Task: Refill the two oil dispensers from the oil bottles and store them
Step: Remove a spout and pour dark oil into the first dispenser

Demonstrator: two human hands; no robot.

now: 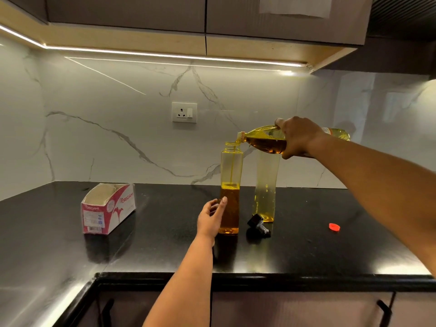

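Note:
My right hand (297,137) grips an oil bottle (264,140) tipped on its side, its neck over the open mouth of a tall clear dispenser (231,171). A thin stream of oil falls inside, and the dispenser is under half full. My left hand (211,218) rests against the dispenser's lower left side with fingers nearly straight. A second dispenser (265,185), almost empty, stands just right and behind. A black spout cap (257,224) lies on the black counter (165,244) between the two. A red bottle cap (334,227) lies further right.
An open red-and-white cardboard box (108,207) sits on the counter at the left. A wall socket (184,112) is on the marble backsplash. Upper cabinets hang overhead, and drawer handles show below the counter's front edge.

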